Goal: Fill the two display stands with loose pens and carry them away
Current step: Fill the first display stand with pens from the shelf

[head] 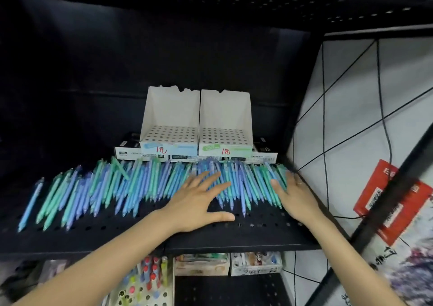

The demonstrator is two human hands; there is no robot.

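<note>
Two stands [198,127] sit empty at the shelf [234,233] back, so nothing is filled yet. Pens [131,183] lie loose in a row before them. Left hand [199,202] rests spread on them; right hand [293,193], fingers straight, presses the row's end.

Blue, teal and green pens [145,188] are spread on a black perforated shelf [257,230]. 2 white display stands [196,118] are dotted with dark holes, with red price marks.
</note>
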